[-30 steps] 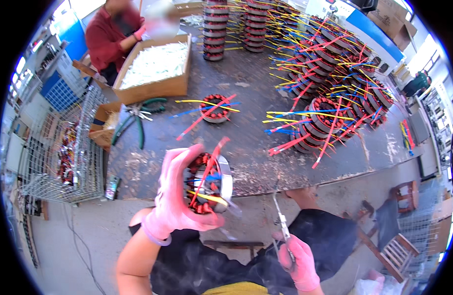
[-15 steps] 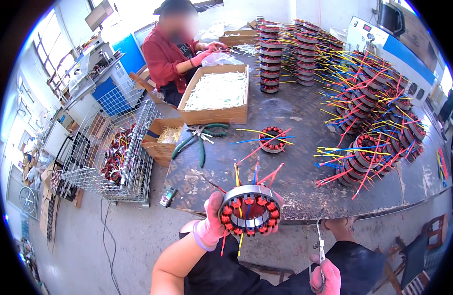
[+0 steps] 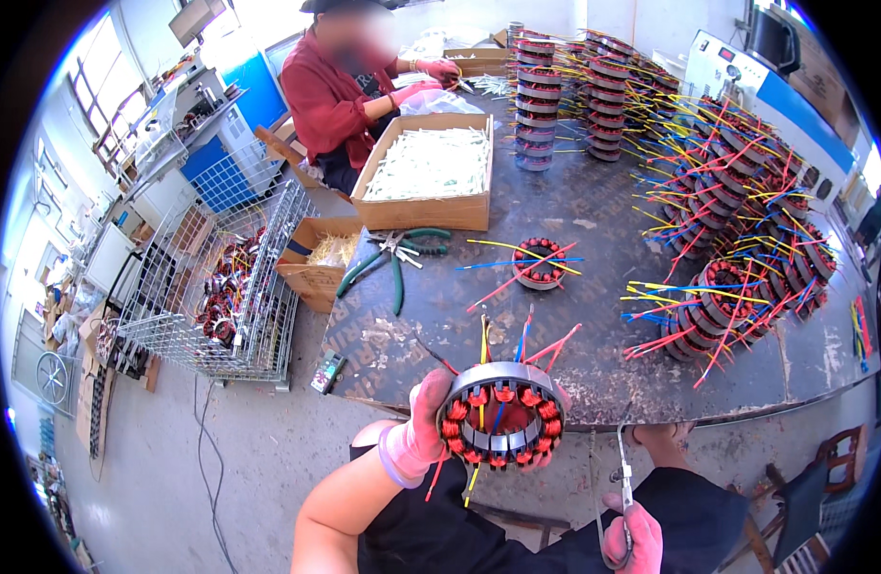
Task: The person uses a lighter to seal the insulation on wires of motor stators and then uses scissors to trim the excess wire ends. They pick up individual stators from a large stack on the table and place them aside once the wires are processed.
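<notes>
Tilted red-coiled metal ring (image 3: 502,371) with coloured wires (image 3: 483,337), slim near-upright tool (image 3: 626,474) lower to its right

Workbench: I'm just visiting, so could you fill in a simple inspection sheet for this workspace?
Surface: dark table, worn in patches.
Job's things: wound ring with red coils and red, yellow and blue leads; thin tool.
Clutter: green-handled pliers, open box of white pieces, lone ring, stacked rings.
Hands: left hand, pink-gloved, grips the wound ring; right hand, also gloved, holds the thin tool.
Cables: dark cable on the floor near the wire basket.
Surroundings: another person in red, beyond the box.
</notes>
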